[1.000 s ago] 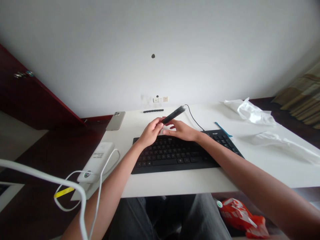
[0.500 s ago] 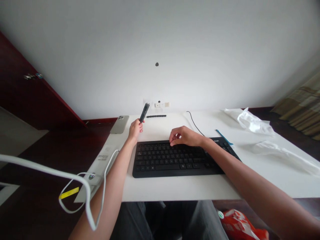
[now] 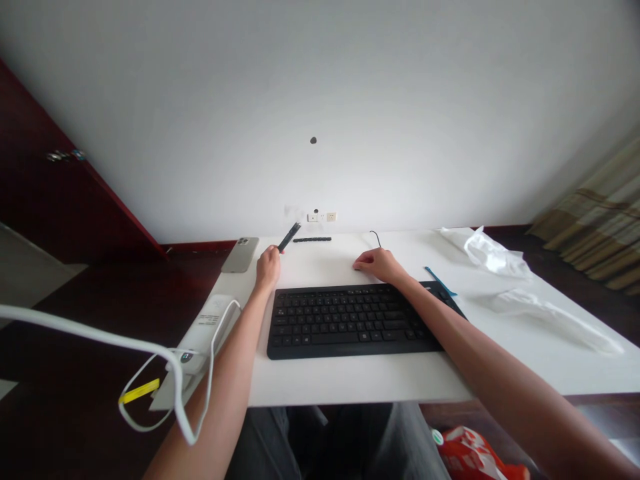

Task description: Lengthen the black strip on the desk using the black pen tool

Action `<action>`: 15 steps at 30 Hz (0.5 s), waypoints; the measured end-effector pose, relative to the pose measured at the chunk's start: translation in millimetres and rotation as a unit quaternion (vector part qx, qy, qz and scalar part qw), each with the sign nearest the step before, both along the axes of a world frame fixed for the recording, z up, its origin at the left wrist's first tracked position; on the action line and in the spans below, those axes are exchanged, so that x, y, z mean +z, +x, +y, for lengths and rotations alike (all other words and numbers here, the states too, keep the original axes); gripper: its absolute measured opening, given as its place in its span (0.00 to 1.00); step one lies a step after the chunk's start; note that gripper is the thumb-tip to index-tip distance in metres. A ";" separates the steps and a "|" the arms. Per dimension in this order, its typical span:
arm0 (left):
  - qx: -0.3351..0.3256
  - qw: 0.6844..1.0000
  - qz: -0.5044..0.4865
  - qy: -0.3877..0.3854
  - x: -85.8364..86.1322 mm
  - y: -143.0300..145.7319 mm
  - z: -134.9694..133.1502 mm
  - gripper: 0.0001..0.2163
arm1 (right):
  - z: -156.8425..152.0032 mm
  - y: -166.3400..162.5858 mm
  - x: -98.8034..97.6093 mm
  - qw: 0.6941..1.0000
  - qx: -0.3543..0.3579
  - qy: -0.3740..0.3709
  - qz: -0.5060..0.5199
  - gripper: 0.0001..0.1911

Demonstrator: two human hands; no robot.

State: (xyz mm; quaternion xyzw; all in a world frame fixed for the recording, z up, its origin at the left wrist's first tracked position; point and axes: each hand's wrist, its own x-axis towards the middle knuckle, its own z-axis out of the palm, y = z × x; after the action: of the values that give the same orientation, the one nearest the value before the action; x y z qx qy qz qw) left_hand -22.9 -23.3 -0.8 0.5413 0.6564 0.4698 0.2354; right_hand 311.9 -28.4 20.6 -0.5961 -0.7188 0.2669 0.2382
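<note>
My left hand (image 3: 268, 267) grips a slim black stick-like object (image 3: 289, 236) by its lower end, holding it tilted up and to the right above the white table (image 3: 350, 380), just left of the black keyboard (image 3: 355, 320). My right hand (image 3: 380, 263) rests on the table behind the keyboard's far edge, fingers curled down near the black keyboard cable (image 3: 375, 235). Whether it pinches anything is hidden. A short black strip (image 3: 312, 239) lies at the table's far edge.
A phone (image 3: 241, 254) lies face down at the far left corner. A white power bank (image 3: 205, 333) with a white cable (image 3: 150, 353) sits at the left edge. Crumpled white plastic (image 3: 493, 253) and a blue strip (image 3: 439, 281) lie to the right. A red bag (image 3: 475, 460) sits under the table.
My left hand carried the black stick from the middle to the far left and lowered it. My right hand let go of it and moved past the keyboard's far edge.
</note>
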 end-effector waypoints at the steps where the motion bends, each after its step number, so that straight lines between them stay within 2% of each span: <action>1: 0.001 1.000 0.005 -0.001 0.9 0.7 -0.9 0.13 | 0.1 -0.5 -0.6 1.000 -0.002 0.005 -0.005 0.12; 7: 0.005 1.000 0.030 -0.001 4.3 2.6 -3.2 0.14 | 4.3 8.5 2.2 0.999 -0.010 0.022 -0.021 0.13; 10: 0.012 0.999 0.037 0.006 3.7 3.0 -3.2 0.14 | 7.9 16.7 3.6 0.999 0.043 0.020 -0.002 0.11; 15: 0.018 0.999 0.039 -0.004 5.3 5.0 -5.2 0.14 | 12.3 21.3 -2.2 0.991 0.128 0.002 0.031 0.17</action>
State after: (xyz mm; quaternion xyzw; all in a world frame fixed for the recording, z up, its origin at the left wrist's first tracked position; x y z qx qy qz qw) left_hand -17.9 -28.5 4.5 0.5462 0.6771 0.4495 0.2029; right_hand 333.2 -16.1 18.4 -0.4904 -0.7820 0.3118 0.2253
